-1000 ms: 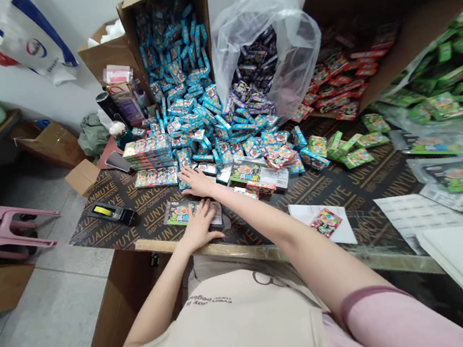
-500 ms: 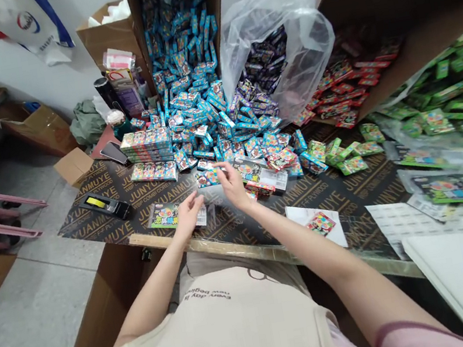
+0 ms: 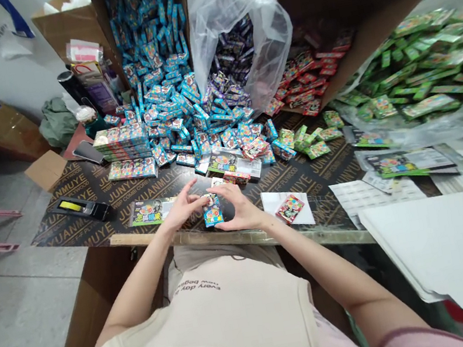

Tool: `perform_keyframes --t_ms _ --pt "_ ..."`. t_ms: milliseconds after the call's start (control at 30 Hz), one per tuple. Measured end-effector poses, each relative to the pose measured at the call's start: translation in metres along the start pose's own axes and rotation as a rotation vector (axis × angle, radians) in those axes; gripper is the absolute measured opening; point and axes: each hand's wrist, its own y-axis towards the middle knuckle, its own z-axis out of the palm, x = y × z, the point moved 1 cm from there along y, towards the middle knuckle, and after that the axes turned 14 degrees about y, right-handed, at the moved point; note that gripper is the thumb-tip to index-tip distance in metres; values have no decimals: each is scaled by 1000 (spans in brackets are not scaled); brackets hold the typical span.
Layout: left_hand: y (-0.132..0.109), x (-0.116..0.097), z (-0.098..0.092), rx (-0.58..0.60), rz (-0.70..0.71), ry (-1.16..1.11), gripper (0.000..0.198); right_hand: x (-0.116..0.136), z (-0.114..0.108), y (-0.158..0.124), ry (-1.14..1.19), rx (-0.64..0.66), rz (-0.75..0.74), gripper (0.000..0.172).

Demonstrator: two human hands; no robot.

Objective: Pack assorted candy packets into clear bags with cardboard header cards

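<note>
A small blue candy box point(image 3: 213, 213) stands between my hands near the table's front edge, its printed face showing. My right hand point(image 3: 241, 208) grips it from the right, thumb at the lower end and fingers at the upper end. My left hand point(image 3: 179, 209) has its thumb against the box's upper left part, with the index finger raised off it. Beneath and beside the left hand lies a flat printed candy pouch point(image 3: 144, 213). A second printed pouch point(image 3: 230, 163) lies beyond my hands, with a red candy box point(image 3: 236, 178) at its near edge.
Blue boxes spill from a carton point(image 3: 185, 3) at the back. Beside them are a clear bag point(image 3: 272, 18) of purple boxes, red boxes point(image 3: 308, 75) and a green heap point(image 3: 426, 64). Stacked boxes point(image 3: 124, 144), a tape cutter point(image 3: 82, 208) and white sheets point(image 3: 443, 244) also lie here.
My hands have come together around the blue box, which is now nearer the table's front edge. The right hand moved toward me. The camera view has shifted to the right.
</note>
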Motion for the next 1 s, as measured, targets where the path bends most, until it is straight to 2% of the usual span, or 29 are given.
perform_keyframes --t_ms 67,133,233,300,400,533,667,767,1000 --pt "-4 13 -21 -22 109 361 83 -5 -6 -7 -103 -72 10 84" --pt "-7 28 -42 -3 139 763 89 -12 -10 -15 -185 -144 19 86" --pt "-8 42 -55 60 140 1071 92 -18 -11 -23 -258 -206 36 85" --pt "-6 39 -49 60 202 1111 91 -18 -8 -24 -303 -229 39 82" --pt "-4 23 -28 34 324 1074 96 -14 -4 -24 -378 -281 27 75" --pt "-5 1 -4 107 444 1048 95 -9 -5 -26 -428 -267 40 71" --pt "-4 -8 5 126 461 1035 97 -3 -6 -33 -399 -165 44 68" --pt "-2 -11 7 110 447 1028 100 -1 -5 -35 -338 -139 17 68" --pt "-3 -12 18 146 478 1034 100 -9 -11 -27 -162 -29 -42 76"
